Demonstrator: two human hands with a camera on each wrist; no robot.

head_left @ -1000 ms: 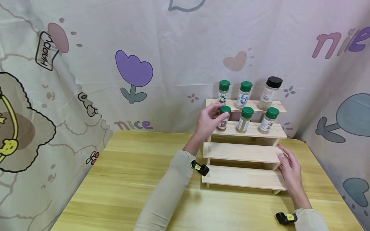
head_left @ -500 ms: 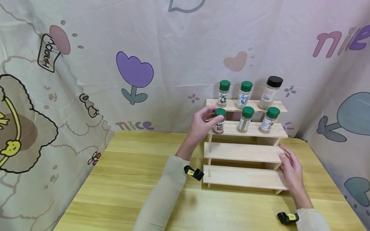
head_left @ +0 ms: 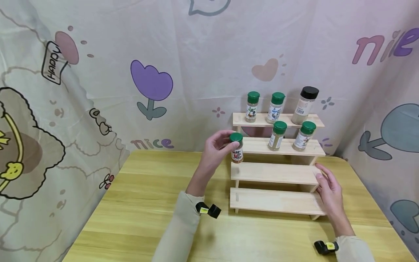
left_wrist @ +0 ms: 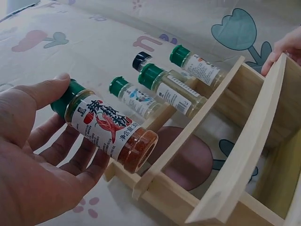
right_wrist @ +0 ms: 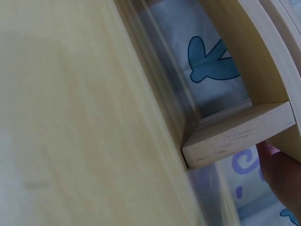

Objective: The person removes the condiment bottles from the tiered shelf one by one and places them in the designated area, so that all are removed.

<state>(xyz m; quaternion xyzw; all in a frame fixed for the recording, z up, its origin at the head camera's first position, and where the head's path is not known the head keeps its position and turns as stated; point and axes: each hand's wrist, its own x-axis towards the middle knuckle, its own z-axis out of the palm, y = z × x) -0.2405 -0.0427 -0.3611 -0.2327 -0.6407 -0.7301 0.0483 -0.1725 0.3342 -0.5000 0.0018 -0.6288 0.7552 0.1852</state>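
My left hand pinches a small spice jar with a green cap, red powder and a chili-pictured label. In the head view the jar is held just left of the stepped wooden rack, its base near the second-lowest step. The left wrist view shows it tilted, thumb against the cap and fingers behind. My right hand grips the right end of that same step, thumb at the board's edge. Two green-capped jars, one seasoning jar and another spice jar, stand on the step below the top.
On the top step are two green-capped jars, among them a left one, and a taller black-capped jar. The rack stands on a wooden table in front of a printed cloth.
My left hand has lifted the chili powder jar off the left end of the upper-middle step and carried it left and toward me. The right hand stays at the rack.
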